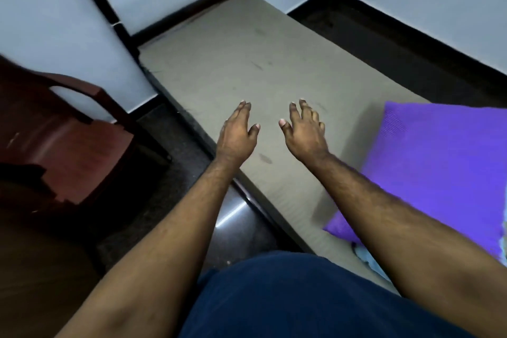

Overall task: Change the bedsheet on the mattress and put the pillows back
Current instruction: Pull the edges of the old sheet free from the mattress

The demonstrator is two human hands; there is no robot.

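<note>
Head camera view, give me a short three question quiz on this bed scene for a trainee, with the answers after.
1. True or false: a sheet covers the mattress.
2. What colour is the pillow on the mattress: A red, B purple, C white?
3. What does each hand hold, the left hand and the right hand?

Key
1. False: the mattress is bare.
2. B, purple.
3. Nothing: both hands hang open above the mattress, fingers straight.
</note>
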